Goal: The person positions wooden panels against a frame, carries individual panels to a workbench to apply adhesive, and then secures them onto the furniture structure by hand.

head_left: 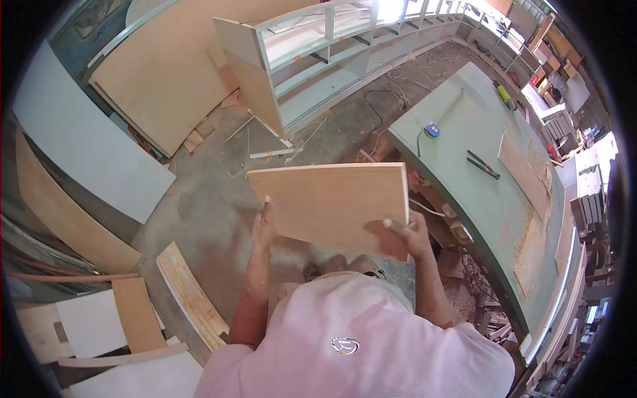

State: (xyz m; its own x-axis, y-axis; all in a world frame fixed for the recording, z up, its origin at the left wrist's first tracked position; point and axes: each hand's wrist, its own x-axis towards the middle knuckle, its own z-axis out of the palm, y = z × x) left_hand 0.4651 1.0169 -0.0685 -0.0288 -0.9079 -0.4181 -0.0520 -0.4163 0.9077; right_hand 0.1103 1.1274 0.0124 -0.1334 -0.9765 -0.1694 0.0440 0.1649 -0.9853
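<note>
A rectangular wooden panel [332,202] with a light brown face is held up in front of my body, above the floor. My left hand [265,222] grips its left edge, the thumb pointing up along the face. At the panel's lower right edge, my right hand [411,233] is closed around it, thumb lying on the face. The fingers behind the panel are hidden. To the right of my right hand stands a green-topped workbench [458,139], apart from the panel.
On the workbench lie pincers [483,164], a blue tape measure [431,130], a yellow-green power tool [504,95], wooden strips [521,174] and sawdust. A long cabinet frame [318,73] stands ahead. Large boards [159,73] lean at left; planks [189,292] lie on the floor.
</note>
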